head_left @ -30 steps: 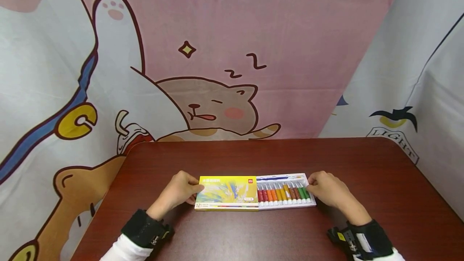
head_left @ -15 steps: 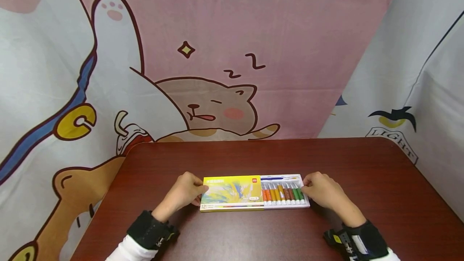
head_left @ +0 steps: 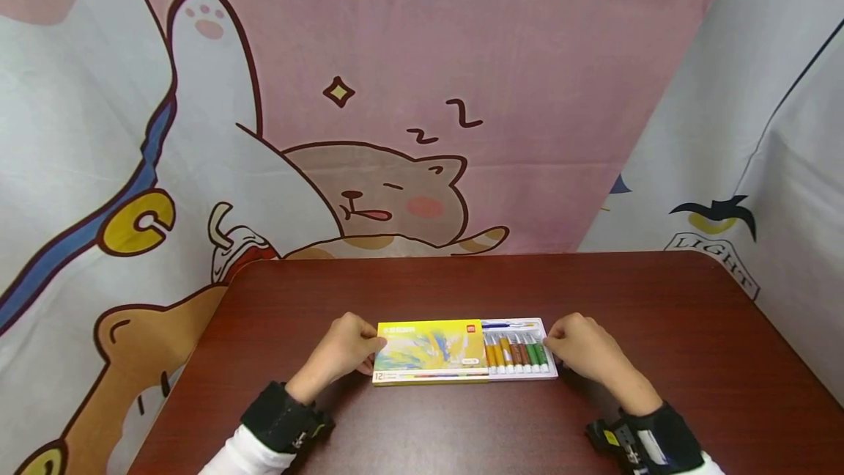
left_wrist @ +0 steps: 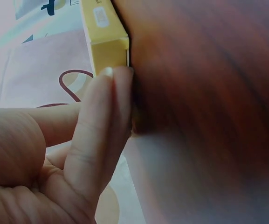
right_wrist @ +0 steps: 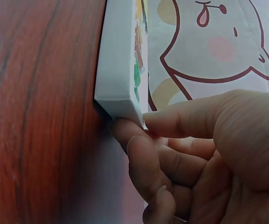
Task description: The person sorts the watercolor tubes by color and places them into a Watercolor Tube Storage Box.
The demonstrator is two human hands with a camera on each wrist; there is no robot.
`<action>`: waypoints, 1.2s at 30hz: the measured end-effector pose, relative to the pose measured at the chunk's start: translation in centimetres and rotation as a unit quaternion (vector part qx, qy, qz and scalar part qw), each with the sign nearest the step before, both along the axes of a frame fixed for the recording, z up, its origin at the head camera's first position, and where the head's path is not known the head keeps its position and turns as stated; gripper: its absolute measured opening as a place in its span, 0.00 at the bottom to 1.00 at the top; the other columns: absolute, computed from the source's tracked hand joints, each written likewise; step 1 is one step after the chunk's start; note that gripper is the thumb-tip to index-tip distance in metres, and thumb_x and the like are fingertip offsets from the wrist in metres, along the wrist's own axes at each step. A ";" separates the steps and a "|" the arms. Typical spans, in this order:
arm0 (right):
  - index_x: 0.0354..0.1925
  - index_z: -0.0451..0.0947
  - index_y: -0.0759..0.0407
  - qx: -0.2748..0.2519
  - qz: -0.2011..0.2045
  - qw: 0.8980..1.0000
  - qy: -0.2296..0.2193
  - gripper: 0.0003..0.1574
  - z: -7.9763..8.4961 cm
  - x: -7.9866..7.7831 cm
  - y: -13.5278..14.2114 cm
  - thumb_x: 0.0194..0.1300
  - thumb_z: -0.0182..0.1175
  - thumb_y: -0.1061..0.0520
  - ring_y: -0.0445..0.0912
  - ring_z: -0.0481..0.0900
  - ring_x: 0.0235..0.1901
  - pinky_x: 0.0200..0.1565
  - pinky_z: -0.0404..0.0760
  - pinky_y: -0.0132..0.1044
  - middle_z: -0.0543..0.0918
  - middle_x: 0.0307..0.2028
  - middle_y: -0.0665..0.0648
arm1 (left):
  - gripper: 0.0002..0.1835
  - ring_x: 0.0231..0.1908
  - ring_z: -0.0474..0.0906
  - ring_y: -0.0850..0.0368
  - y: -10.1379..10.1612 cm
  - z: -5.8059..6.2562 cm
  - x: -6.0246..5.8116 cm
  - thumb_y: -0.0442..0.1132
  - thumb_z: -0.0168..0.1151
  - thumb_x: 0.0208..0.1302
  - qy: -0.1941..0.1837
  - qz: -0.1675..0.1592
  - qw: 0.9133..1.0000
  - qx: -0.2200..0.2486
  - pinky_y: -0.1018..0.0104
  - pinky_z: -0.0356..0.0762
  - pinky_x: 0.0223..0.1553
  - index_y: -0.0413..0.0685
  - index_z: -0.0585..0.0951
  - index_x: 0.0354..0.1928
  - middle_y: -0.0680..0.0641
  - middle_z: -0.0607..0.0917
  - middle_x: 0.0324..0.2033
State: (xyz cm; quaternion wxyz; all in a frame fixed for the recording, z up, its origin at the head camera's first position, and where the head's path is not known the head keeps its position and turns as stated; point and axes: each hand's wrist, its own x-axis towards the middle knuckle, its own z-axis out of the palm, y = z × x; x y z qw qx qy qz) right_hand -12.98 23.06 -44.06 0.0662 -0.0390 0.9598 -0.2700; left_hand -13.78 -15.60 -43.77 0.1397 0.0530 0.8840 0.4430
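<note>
A yellow cardboard paint box sleeve point(head_left: 431, 350) lies flat on the table, with a white tray point(head_left: 550, 371) partly inside it from the right. The tray's exposed part shows several paint tubes point(head_left: 517, 355) in yellow, brown and green, plus a blue-handled paintbrush point(head_left: 504, 325) along the back. My left hand point(head_left: 344, 347) grips the sleeve's left end, thumb over the top edge; its fingertips meet the end face in the left wrist view. At the opposite end my right hand point(head_left: 583, 345) pinches the tray's end wall between thumb and fingers. The other tubes are hidden under the sleeve.
The brown wooden table point(head_left: 461, 431) extends around the box on all sides. Behind it hangs a cloth backdrop point(head_left: 527, 94) printed with cartoon animals. Black straps with cameras sit on both wrists.
The tray has slid farther into the sleeve, hiding the red and orange tubes. My left hand and the sleeve have moved right; my right hand has shifted slightly left with the tray.
</note>
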 end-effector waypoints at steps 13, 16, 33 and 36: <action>0.25 0.80 0.55 -0.001 0.008 1.000 0.007 0.08 0.0 0.1 -0.6 0.59 0.57 0.60 0.41 0.71 0.15 0.17 0.68 0.36 0.75 0.14 0.48 | 0.08 0.14 0.78 0.53 1.5 0.1 -0.1 0.27 0.55 0.63 0.017 -0.026 1.000 0.003 0.61 0.79 0.16 0.34 0.83 0.29 0.41 0.81 0.17; 0.25 0.80 0.55 0.002 0.011 1.000 0.010 0.08 0.0 0.1 -0.8 0.59 0.57 0.60 0.41 0.70 0.15 0.17 0.68 0.36 0.75 0.14 0.48 | 0.08 0.14 0.78 0.54 1.7 0.1 -0.2 0.26 0.54 0.64 0.015 -0.033 0.999 0.006 0.61 0.79 0.16 0.32 0.82 0.31 0.41 0.81 0.18; 0.26 0.80 0.56 0.001 0.017 1.000 0.022 0.07 -0.4 0.2 -1.9 0.60 0.58 0.60 0.41 0.67 0.16 0.18 0.65 0.35 0.73 0.16 0.48 | 0.09 0.15 0.78 0.53 2.6 0.2 -0.1 0.26 0.53 0.64 0.009 -0.034 0.999 0.014 0.61 0.79 0.17 0.33 0.83 0.31 0.40 0.81 0.20; 0.27 0.80 0.56 -0.001 0.024 0.999 0.023 0.07 -0.5 0.3 -2.2 0.61 0.58 0.60 0.41 0.67 0.16 0.19 0.66 0.35 0.73 0.16 0.49 | 0.09 0.15 0.78 0.53 2.9 0.2 -0.1 0.26 0.53 0.64 0.008 -0.036 0.999 0.015 0.60 0.80 0.17 0.33 0.82 0.30 0.39 0.80 0.19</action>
